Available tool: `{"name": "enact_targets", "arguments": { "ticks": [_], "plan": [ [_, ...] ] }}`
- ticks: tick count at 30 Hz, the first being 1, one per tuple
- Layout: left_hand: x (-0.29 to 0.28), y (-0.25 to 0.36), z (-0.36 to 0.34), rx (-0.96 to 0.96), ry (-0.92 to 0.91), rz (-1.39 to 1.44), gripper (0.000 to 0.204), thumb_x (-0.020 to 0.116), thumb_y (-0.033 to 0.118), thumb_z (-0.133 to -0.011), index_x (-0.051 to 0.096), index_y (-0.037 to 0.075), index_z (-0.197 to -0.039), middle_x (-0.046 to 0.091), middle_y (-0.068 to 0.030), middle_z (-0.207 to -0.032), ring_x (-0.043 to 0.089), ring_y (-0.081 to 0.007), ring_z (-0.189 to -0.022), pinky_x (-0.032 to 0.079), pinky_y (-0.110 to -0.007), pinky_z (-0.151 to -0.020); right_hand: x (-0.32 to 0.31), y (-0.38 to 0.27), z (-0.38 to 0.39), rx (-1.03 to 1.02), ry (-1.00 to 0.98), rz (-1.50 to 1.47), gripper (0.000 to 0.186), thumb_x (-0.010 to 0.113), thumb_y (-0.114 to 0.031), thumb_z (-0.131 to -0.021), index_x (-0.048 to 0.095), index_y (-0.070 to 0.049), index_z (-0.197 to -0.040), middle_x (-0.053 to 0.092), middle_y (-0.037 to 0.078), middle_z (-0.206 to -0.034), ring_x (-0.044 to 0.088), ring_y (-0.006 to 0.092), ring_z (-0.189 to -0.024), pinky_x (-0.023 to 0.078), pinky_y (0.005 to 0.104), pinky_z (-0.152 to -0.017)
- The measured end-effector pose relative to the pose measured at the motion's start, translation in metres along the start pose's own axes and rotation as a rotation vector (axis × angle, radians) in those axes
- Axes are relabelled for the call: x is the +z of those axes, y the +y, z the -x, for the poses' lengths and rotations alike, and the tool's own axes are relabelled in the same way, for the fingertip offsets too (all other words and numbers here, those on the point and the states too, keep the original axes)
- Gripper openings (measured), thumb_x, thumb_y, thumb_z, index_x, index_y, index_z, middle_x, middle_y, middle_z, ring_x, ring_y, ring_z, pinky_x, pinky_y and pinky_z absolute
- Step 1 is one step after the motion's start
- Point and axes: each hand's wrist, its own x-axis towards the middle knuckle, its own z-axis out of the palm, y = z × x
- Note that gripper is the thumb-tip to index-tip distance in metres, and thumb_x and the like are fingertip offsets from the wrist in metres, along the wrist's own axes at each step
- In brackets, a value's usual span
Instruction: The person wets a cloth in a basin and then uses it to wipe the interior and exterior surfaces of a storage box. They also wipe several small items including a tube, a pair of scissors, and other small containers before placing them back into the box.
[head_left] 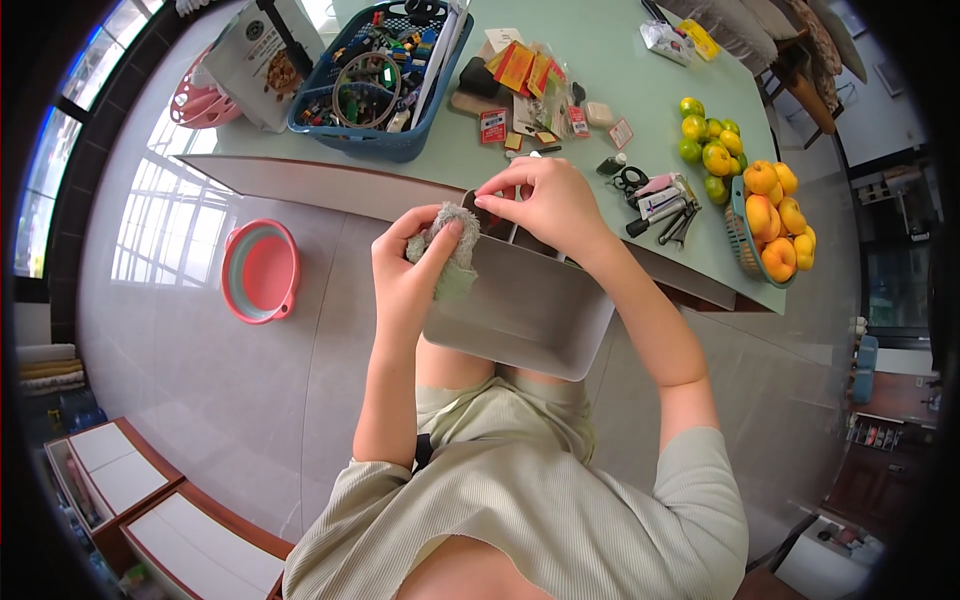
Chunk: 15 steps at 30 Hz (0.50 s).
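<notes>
The left hand (410,265) clutches a crumpled grey cloth (447,245) against the rim of a grey divided box (530,310) held off the table's (600,70) near edge, while the right hand (545,200) pinches the box's top rim.

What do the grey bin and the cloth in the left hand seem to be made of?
Grey bin: probably plastic, matte; its walls are smooth, thin and evenly coloured with rounded corners. Cloth in the left hand: seemingly a soft fabric, maybe microfibre; it looks fuzzy and crumples.

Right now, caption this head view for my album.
Left hand presses a cloth to a grey bin; right hand grips its rim.
</notes>
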Motion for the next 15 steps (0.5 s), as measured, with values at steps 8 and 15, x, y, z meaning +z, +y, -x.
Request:
{"name": "enact_targets", "arguments": {
  "ticks": [8, 15],
  "plan": [
    [0.005, 0.005, -0.003, -0.092, -0.112, 0.06, 0.015, 0.063, 0.008, -0.08, 0.061, -0.003, -0.09, 0.06, -0.0001, -0.077, 0.052, -0.0044, -0.069, 0.042, -0.018, -0.062, -0.036, 0.028, -0.01, 0.065, 0.18, 0.166, 0.016, 0.068, -0.026, -0.073, 0.071, -0.015, -0.084, 0.064, 0.003, -0.072, 0.057, 0.0152, -0.058, 0.045, 0.0281, -0.056],
    [0.012, 0.008, -0.004, -0.108, -0.16, 0.051, 0.015, 0.059, 0.007, -0.081, 0.061, -0.003, -0.092, 0.061, -0.0023, -0.08, 0.054, -0.0051, -0.071, 0.042, -0.017, -0.063, -0.036, 0.078, -0.017, 0.132, 0.1, 0.442, 0.014, 0.064, -0.022, -0.073, 0.07, -0.017, -0.085, 0.065, 0.003, -0.079, 0.062, 0.0193, -0.067, 0.048, 0.0322, -0.059]
  ]
}}
